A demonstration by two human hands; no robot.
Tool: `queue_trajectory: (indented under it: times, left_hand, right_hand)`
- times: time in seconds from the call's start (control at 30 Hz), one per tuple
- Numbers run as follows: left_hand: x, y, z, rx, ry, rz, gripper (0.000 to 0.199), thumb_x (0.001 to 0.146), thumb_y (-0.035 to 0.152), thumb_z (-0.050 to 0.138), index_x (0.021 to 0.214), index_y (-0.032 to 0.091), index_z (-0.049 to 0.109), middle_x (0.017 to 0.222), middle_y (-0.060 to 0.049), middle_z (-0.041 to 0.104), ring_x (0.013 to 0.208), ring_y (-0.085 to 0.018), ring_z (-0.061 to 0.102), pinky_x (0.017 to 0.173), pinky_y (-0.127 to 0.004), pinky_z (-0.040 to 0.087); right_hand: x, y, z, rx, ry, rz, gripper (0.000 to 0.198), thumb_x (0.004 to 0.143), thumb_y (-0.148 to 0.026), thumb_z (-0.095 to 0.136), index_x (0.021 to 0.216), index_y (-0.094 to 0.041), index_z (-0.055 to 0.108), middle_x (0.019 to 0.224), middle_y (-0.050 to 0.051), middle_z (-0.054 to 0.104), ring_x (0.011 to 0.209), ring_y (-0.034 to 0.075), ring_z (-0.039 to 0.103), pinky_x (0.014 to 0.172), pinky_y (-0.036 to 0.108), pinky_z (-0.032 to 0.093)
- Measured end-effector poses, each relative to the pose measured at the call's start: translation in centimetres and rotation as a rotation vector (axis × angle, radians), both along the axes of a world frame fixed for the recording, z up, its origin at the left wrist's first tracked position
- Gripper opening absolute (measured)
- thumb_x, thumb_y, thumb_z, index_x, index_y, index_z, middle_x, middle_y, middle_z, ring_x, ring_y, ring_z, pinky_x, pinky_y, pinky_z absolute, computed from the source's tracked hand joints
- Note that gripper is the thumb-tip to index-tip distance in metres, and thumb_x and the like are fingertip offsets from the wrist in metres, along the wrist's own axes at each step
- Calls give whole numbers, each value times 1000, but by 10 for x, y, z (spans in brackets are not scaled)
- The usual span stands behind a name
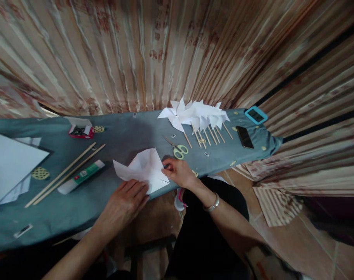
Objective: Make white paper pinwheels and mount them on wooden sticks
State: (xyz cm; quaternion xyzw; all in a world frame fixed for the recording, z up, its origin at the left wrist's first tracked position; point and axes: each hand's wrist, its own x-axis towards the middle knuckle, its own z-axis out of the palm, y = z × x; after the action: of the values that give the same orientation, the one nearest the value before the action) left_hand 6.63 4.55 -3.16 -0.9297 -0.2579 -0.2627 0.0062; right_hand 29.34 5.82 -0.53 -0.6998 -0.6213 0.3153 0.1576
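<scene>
A white sheet of paper (147, 167), cut at the corners and partly curled up, lies at the front edge of the cloth-covered table. My left hand (128, 198) holds its near left side down, fingers closed over the edge. At the sheet's right side, my right hand (178, 171) pinches a small dark object (165, 166) whose kind I cannot make out. Just beyond that hand lie scissors (179, 151) with light green handles, blades pointing away to the left. Several finished paper pinwheels (181, 114) on wooden sticks lie overlapping in a row behind them.
Left of the paper lie a glue stick (83, 175) and two wooden sticks (63, 173). A small red box (81, 132) of dark pieces stands open behind. White sheets (13, 163) are stacked far left. A phone (245, 137) and blue-framed device (256, 115) lie right. Curtains hang behind.
</scene>
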Motion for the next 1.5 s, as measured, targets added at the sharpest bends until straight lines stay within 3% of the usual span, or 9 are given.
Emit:
queue_trajectory:
  times: [0.2, 0.4, 0.63, 0.8, 0.9, 1.13, 1.3, 1.5]
  left_hand:
    - [2, 5, 2, 24, -14, -22, 14, 94, 14, 52, 97, 18, 64, 92, -8, 72, 83, -24, 66, 74, -35, 52]
    - [0, 9, 0, 77, 28, -19, 16, 95, 15, 49, 95, 18, 65, 92, -8, 72, 84, -23, 65, 76, -34, 51]
    - [0, 6, 4, 5, 164, 21, 15, 94, 13, 51, 88, 17, 65, 90, -7, 70, 80, -21, 63, 74, -33, 50]
    - [2, 1, 4, -92, 223, 52, 10, 93, 13, 56, 88, 16, 65, 90, -7, 68, 81, -21, 61, 73, -33, 49]
    - [2, 0, 5, -130, 245, 50, 7, 92, 13, 59, 90, 14, 65, 90, -8, 68, 82, -23, 61, 74, -35, 49]
    - [2, -2, 4, -157, 264, 46, 6, 90, 11, 61, 90, 13, 67, 88, -7, 68, 83, -24, 61, 75, -36, 49]
    - [2, -3, 5, -160, 277, 26, 5, 89, 11, 63, 92, 12, 67, 89, -7, 69, 84, -24, 62, 76, -37, 50]
    - [1, -4, 9, -155, 276, 23, 2, 88, 11, 65, 87, 13, 66, 85, -6, 67, 81, -25, 62, 75, -37, 50]
  right_hand:
    - [-3, 7, -6, 38, 87, -116, 17, 83, -22, 66, 100, -20, 70, 69, -2, 71, 63, 15, 67, 66, 26, 52]
    - [-9, 2, -5, 31, 100, -134, 16, 85, -24, 66, 100, -22, 68, 69, -3, 71, 64, 15, 69, 63, 25, 52]
    - [-14, -14, 5, 8, -109, 45, 20, 89, -26, 62, 107, -18, 67, 78, 2, 76, 73, 18, 71, 69, 27, 48]
    - [-5, -19, 10, 39, -262, 162, 12, 91, -24, 59, 91, -19, 70, 85, 5, 77, 76, 20, 70, 69, 27, 45]
    - [0, -23, 11, 114, -283, 278, 17, 93, -20, 54, 93, -18, 71, 83, 6, 75, 75, 20, 68, 71, 29, 46]
    - [5, -24, 0, 368, -130, 574, 21, 91, -13, 54, 104, -15, 69, 116, 12, 72, 110, 24, 65, 104, 40, 45]
    - [5, -24, -7, 374, -126, 628, 27, 91, -9, 49, 109, -15, 68, 119, 12, 70, 110, 23, 65, 105, 43, 46]
    - [6, -19, -10, 411, -113, 502, 24, 93, -15, 49, 106, -17, 69, 115, 12, 72, 109, 24, 66, 103, 44, 48]
